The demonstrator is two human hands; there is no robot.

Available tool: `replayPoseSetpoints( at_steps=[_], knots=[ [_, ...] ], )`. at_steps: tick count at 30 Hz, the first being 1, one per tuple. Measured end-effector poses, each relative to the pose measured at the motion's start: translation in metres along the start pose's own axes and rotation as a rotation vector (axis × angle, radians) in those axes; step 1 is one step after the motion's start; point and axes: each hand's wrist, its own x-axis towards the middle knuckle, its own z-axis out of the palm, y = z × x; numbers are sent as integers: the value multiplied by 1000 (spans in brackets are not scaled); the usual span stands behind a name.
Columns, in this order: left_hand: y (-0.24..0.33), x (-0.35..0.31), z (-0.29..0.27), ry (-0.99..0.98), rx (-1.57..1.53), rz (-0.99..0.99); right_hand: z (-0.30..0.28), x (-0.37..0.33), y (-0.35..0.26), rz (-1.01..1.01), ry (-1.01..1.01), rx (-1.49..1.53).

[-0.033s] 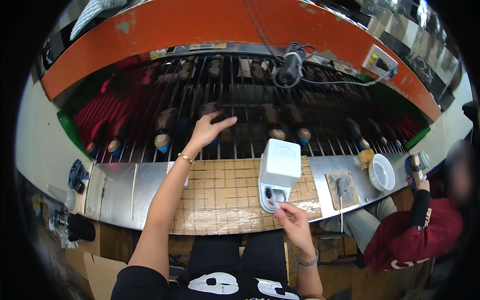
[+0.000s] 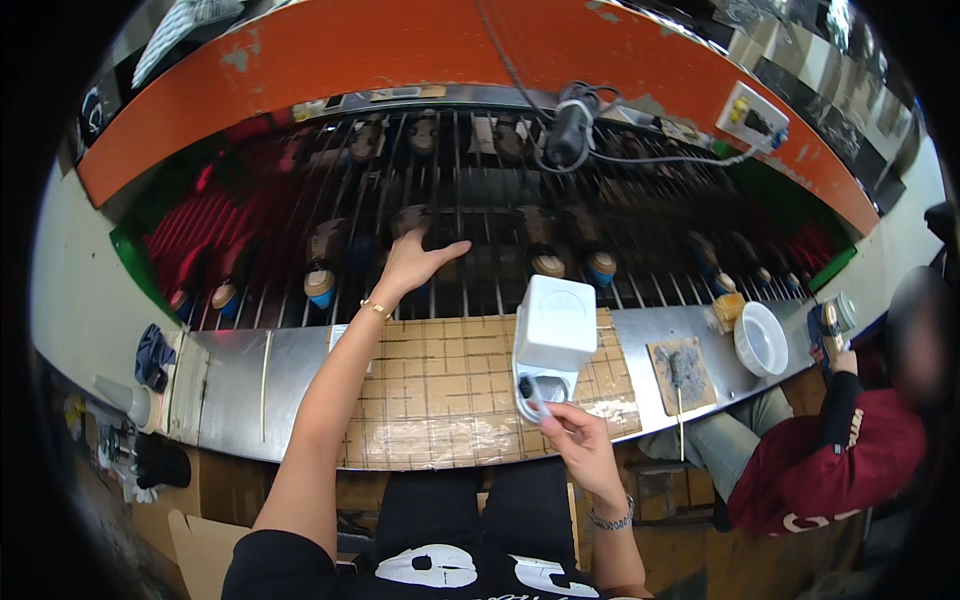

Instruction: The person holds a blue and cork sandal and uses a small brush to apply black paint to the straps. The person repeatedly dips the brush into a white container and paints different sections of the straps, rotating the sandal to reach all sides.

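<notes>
a person's left hand (image 2: 412, 262) hung over the dark rods (image 2: 468, 285) beyond the worktop, thumb spread wide from the fingers, as i followed the scene from a distance. a dark shoe-shaped piece (image 2: 410, 218) lay at its fingertips; whether they touched it i could not tell. nearer and to the right, the right hand (image 2: 583, 440) pinched a small brush (image 2: 533, 393) between thumb and fingertips, its dark head at the mouth of a white container (image 2: 558, 322).

the likeliest mishap, in my judgement, was a drip — a wet brush lifted carelessly past the lip could spot the cardboard sheet (image 2: 430, 400) below. leaning hard on that lip could rock the container, and a lower left arm risked snagging its gold bracelet (image 2: 376, 307) on a rod.

the sheet, shiny and crossed with dark lines, covered the middle of a metal worktop (image 2: 232, 390). a thin stick (image 2: 266, 385) lay to its left; to its right sat a smudged cardboard square (image 2: 665, 375), a yellow block (image 2: 727, 307) and a white bowl (image 2: 742, 350). tan-and-blue-ended pieces (image 2: 320, 285) lined the rods under a red glow at left. an orange beam (image 2: 380, 50) spanned the far side, a black cylinder (image 2: 568, 137) hanging on a cable before it. at far right, a co-worker (image 2: 840, 470) in dark red held a small object.
</notes>
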Motion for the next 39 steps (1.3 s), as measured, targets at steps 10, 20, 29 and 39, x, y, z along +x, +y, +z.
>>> replayPoseSetpoints(
  at_steps=[10, 20, 29, 39],
  knots=[
    [-106, 55, -41, -228, -517, -405, -44, -14, -25, -204, 294, -502],
    [41, -182, -53, -371, -1754, -352, -50, 9, -21, -312, 320, -928],
    [89, -223, -47, -80, -1523, -122, -50, 22, -9, -546, 274, -1237],
    [99, -239, -69, 287, -1081, 70, -41, 23, -11, -515, 233, -1295]
  ],
)
